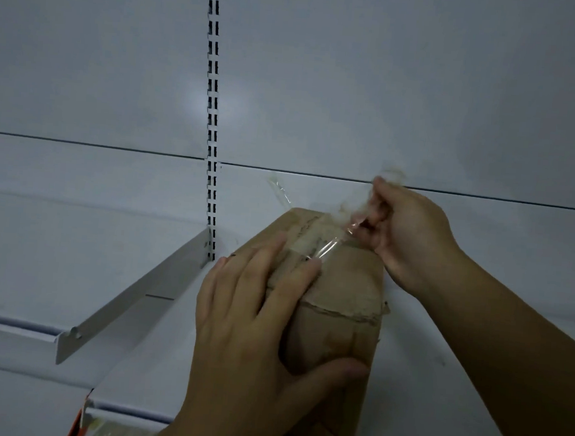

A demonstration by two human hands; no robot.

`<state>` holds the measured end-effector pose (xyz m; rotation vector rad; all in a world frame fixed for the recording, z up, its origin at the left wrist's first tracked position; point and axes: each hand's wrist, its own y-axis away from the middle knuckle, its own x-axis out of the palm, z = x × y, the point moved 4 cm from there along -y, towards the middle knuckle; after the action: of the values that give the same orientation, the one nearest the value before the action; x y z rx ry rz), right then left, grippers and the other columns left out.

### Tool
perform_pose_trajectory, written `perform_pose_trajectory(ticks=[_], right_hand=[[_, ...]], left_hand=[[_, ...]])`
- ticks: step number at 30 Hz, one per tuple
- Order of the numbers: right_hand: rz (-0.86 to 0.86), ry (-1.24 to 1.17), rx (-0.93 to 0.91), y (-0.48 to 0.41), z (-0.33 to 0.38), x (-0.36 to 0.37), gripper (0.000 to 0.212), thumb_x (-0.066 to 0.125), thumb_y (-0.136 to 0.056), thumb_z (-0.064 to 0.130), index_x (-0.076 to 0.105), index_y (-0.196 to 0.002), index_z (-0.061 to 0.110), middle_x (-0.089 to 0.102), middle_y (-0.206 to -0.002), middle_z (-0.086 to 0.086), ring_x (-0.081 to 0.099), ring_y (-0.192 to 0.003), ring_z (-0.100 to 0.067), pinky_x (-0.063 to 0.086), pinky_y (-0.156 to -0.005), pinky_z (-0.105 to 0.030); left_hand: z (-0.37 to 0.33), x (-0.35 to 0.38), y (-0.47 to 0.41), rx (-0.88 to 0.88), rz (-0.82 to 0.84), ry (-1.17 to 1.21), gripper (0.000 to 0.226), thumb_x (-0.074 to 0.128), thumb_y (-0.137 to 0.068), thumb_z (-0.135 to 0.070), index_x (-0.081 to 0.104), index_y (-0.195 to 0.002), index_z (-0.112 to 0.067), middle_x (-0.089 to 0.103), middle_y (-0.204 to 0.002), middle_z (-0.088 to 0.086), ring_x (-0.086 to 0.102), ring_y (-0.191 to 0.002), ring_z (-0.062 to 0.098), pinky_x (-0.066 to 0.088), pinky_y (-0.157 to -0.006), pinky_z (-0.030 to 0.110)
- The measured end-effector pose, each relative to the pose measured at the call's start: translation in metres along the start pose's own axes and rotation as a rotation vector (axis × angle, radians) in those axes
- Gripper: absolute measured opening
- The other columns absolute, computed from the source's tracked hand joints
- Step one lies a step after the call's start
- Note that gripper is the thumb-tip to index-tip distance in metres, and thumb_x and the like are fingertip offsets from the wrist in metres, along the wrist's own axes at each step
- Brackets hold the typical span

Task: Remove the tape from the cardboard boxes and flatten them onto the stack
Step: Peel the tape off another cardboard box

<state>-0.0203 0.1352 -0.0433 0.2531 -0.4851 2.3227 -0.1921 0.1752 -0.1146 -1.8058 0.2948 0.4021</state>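
1. The step in hand is stripping tape: the cardboard box [337,310] is not yet flattened, and no stack of flattened boxes shows in the view.
2. The right hand [411,233] has its fingers [377,203] pinched closed on a strip of clear tape [328,244], which runs taut from the pinch down and leftward to the box's upper face, where part of it looks stuck on.
3. The left hand [255,317] braces the box: its fingers are spread flat over the left side and top, the thumb [330,367] pressed across the near face. It clasps the box loosely open-handed, not in a fist.
4. A second loose tape end [279,191] sticks up from the far top edge of the box.
5. The box is held up in front of a white shelving back panel [356,86], to the right of a slotted upright [213,144] and a shelf bracket [137,296]; whether its bottom rests on anything cannot be told.
6. Its long axis runs from the near bottom of the view away toward the wall, the taped end pointing up and away from the person.
7. The next move, as I judge it, calls for a steady pull along the strip away from the box while the left hand keeps firm counter-pressure, then seeing to the second loose end.
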Motion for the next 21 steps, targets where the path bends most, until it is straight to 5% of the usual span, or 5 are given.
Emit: perform_pose_trajectory(ticks=[5,10,13,16,21], right_hand=[[-0.066,-0.181,0.076,-0.009,-0.004,-0.011,0.031,0.041,-0.100,0.018,0.047,-0.072,0.007,0.048,-0.042,-0.002,0.055,-0.041,-0.011,0.058,-0.050,-0.027],[0.041,-0.148,0.185,-0.022,0.008,-0.021,0.024,0.040,-0.100,0.024,0.053,-0.090,0.007,0.066,-0.103,-0.019,0.068,-0.090,-0.034,0.059,-0.073,-0.040],[0.221,-0.321,0.210,-0.027,0.023,-0.025,0.020,0.038,-0.098,0.022,0.052,-0.092,0.011,0.073,-0.089,-0.018,0.071,-0.087,-0.033,0.050,-0.090,-0.049],[0.359,-0.344,0.186,-0.035,0.036,-0.031,0.030,0.040,-0.095,0.029,0.053,-0.072,0.014,0.050,-0.050,-0.001,0.056,-0.046,-0.016,0.059,-0.069,-0.036],[0.323,-0.570,0.016,-0.081,0.079,-0.101,0.024,0.072,-0.045,0.020,0.050,-0.053,0.016,0.030,-0.038,0.008,0.026,-0.031,-0.006,0.027,-0.031,-0.017]], left_hand=[[0.006,-0.005,-0.006,0.018,0.090,0.077,0.060,0.045,-0.073,-0.076,0.054,-0.115,-0.035,0.053,-0.124,-0.013,0.042,-0.123,0.008,0.026,-0.105,0.039],[0.021,-0.020,-0.024,-0.083,0.129,0.258,0.042,0.037,-0.087,-0.064,0.065,-0.107,-0.039,0.063,-0.114,-0.025,0.051,-0.118,-0.001,0.014,-0.116,0.025],[0.025,-0.033,-0.043,-0.129,0.202,0.343,0.050,0.036,-0.084,-0.068,0.073,-0.097,-0.036,0.069,-0.107,-0.023,0.058,-0.112,-0.001,0.027,-0.111,0.021],[0.066,-0.027,-0.056,-0.278,0.375,0.438,0.059,0.052,-0.074,-0.069,0.078,-0.086,-0.017,0.075,-0.099,-0.006,0.066,-0.102,0.005,0.048,-0.096,0.024],[0.084,-0.044,-0.067,-0.562,0.360,0.511,0.071,0.073,-0.047,-0.070,0.073,-0.059,0.001,0.076,-0.089,0.015,0.071,-0.094,0.019,0.051,-0.088,0.038]])
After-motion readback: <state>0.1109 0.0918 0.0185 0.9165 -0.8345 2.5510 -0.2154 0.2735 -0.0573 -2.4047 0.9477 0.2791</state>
